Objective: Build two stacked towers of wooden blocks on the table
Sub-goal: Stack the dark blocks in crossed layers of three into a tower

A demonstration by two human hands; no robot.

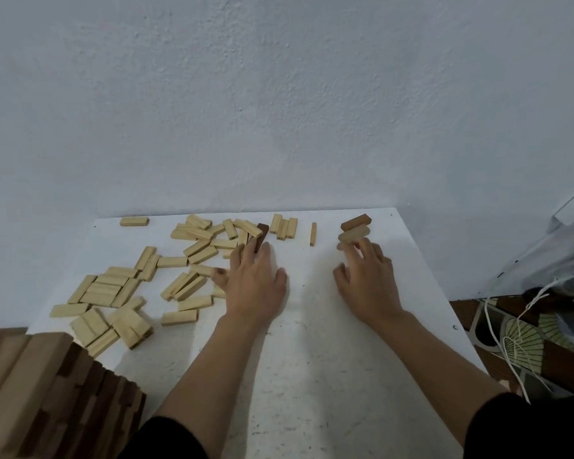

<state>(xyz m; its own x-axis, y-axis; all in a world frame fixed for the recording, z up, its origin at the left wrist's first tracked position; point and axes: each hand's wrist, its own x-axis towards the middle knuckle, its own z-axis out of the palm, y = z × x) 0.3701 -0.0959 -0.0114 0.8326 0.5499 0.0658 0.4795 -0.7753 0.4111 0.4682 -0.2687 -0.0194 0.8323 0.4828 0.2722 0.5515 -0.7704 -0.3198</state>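
Dozens of pale rectangular wooden blocks (166,279) lie loose on the white tabletop (312,359), most in a jumbled heap filling its nine to eleven o'clock side. A row of three pale blocks (284,228) lies side by side at twelve o'clock, and a single thin block (313,234) sits just to their right. At one o'clock stands a small stack (353,234) of pale blocks capped by a reddish-brown block (356,222) set slightly askew. At seven o'clock, a tall tower of light and dark wooden blocks (47,392) sits so close to the camera that it is blurred and cut off by the edge. The bottom of the small stack is smeared, so I cannot count its layers. The left hand (256,286) lies palm down at the middle of the tabletop, fingers straight and spread. Its fingertips meet a dark brown wooden block (261,236) at its twelve o'clock, at the heap's right edge. The right hand (368,276) sits at five o'clock of the small stack, its bent fingers (352,256) reaching the stack's lowest blocks. Whether they grip a block or only touch it I cannot tell.
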